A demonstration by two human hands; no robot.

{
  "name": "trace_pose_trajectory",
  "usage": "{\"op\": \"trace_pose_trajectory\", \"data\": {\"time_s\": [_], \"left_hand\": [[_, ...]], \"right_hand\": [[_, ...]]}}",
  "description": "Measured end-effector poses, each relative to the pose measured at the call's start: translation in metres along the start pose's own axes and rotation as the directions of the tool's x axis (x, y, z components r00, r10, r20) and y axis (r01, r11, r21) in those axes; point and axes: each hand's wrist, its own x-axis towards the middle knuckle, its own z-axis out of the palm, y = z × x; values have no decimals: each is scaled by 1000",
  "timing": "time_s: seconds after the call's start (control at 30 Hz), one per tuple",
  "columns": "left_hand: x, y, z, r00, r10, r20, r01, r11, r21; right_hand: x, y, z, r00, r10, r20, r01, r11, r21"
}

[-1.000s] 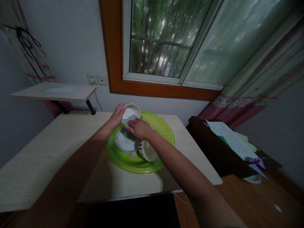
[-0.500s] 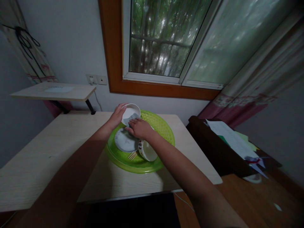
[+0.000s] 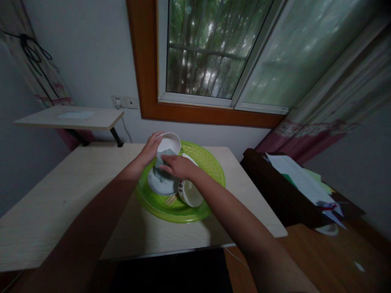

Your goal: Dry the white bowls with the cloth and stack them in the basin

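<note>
My left hand (image 3: 150, 147) grips the rim of a small white bowl (image 3: 170, 143), tilted above the far side of a round green basin (image 3: 210, 171). My right hand (image 3: 177, 166) presses a grey cloth (image 3: 161, 156) against the bowl's lower edge, fingers closed on the cloth. In the basin lie a white plate (image 3: 160, 185), another white bowl with a patterned rim (image 3: 191, 194) tipped on its side, and several yellow chopsticks (image 3: 170, 199).
The basin stands on a light wooden table (image 3: 61, 191) below a window. A small wall shelf (image 3: 70, 117) is at the left. At the right a dark cabinet (image 3: 275, 191) carries papers (image 3: 296, 179). A dark object (image 3: 171, 270) lies at the table's near edge.
My right hand has slid the cloth down and left, from inside the bowl to its lower edge. My left hand keeps hold of the bowl in about the same place.
</note>
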Motion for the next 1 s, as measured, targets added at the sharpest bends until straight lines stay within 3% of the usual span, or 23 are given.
{"op": "trace_pose_trajectory", "data": {"time_s": [0.2, 0.37, 0.5, 0.7, 1.0], "left_hand": [[2, -4, 3, 998, -64, 6, 64, 997, -51], [2, -4, 4, 998, -62, 2, 62, 992, -111], [1, -5, 3, 998, -59, -1, 58, 995, -75], [0, -4, 0, 1000, -1, -10, 1, 1000, 5], [0, -2, 1, 1000, -22, 15, 22, 999, 23]], "right_hand": [[-1, 8, 4, 996, 26, -90, -49, 961, -271], [-3, 10, 0, 984, 69, -162, -121, 934, -335], [-2, 6, 0, 994, 8, -105, -40, 950, -308], [-2, 3, 2, 995, -98, -4, 96, 987, -131], [-1, 0, -2, 995, -99, 2, 99, 994, -52]]}}
